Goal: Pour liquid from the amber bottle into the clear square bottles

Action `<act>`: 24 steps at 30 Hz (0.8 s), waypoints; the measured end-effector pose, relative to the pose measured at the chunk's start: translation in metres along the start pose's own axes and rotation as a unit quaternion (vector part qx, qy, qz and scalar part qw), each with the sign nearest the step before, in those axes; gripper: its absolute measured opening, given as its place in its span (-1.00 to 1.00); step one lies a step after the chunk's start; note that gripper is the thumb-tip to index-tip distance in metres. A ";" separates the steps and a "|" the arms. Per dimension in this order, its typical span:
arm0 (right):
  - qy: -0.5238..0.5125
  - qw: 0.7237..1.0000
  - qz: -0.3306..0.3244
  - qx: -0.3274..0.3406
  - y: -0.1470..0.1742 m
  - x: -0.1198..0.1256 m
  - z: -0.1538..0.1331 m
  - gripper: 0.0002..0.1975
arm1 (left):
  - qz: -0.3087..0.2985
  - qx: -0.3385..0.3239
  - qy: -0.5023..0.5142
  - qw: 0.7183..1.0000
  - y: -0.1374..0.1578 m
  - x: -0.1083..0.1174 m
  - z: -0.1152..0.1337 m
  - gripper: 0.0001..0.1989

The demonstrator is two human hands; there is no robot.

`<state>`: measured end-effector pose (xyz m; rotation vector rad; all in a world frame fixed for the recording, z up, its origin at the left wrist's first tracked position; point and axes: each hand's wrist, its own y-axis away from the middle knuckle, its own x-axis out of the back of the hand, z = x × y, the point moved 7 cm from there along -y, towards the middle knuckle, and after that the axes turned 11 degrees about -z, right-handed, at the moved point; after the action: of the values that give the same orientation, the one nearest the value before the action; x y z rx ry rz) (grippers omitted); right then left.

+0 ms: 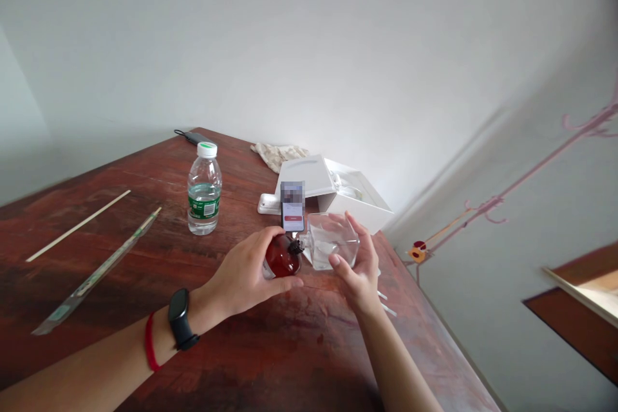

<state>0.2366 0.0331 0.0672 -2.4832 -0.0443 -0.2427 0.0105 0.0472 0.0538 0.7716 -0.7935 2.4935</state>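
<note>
My left hand (258,264) is wrapped round an amber bottle (281,259), which has a dark neck and a pale label partly hidden by my fingers. Tipped on its side, a clear glass bottle (333,241) lies in the grip of my right hand (360,264). Its neck points left and meets the mouth of the amber bottle; whether the two touch I cannot tell. Just behind them a phone (293,207) stands propped up with its screen lit.
A water bottle (203,196) stands left of centre. Further left lie a thin stick (80,225) and a wrapped chopstick packet (99,273). White boxes (309,175), a white device (268,204), a cloth (279,154) and a dark object (197,138) are at the back. The table (251,347) ends at the right.
</note>
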 end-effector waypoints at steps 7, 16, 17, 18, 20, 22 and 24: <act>0.003 1.000 -0.005 -0.001 0.001 -0.001 -0.001 -0.28 | -0.004 0.003 0.002 1.000 0.000 0.000 0.001 -0.29; 0.018 1.000 -0.002 0.000 0.001 0.001 -0.002 -0.25 | 0.002 0.002 -0.001 1.000 0.001 0.001 0.001 -0.29; 0.014 1.000 -0.002 -0.002 0.001 0.001 -0.002 -0.25 | 0.002 0.002 -0.001 1.000 0.001 0.001 0.001 -0.29; 0.009 1.000 -0.002 -0.003 0.001 0.001 -0.002 -0.25 | 0.001 0.002 -0.001 1.000 0.001 0.001 0.001 -0.29; 0.000 1.000 -0.002 -0.003 0.001 0.000 -0.001 -0.24 | 0.001 0.003 -0.001 1.000 0.001 0.000 0.001 -0.28; 0.002 1.000 -0.002 -0.001 0.001 0.000 -0.001 -0.24 | 0.001 0.004 0.000 1.000 0.001 0.000 0.000 -0.27; 0.009 1.000 -0.003 -0.002 0.001 0.001 -0.001 -0.23 | 0.001 0.003 0.002 1.000 0.001 -0.001 0.000 -0.27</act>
<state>0.2371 0.0319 0.0676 -2.4852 -0.0450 -0.2671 0.0103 0.0464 0.0525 0.7682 -0.7860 2.4986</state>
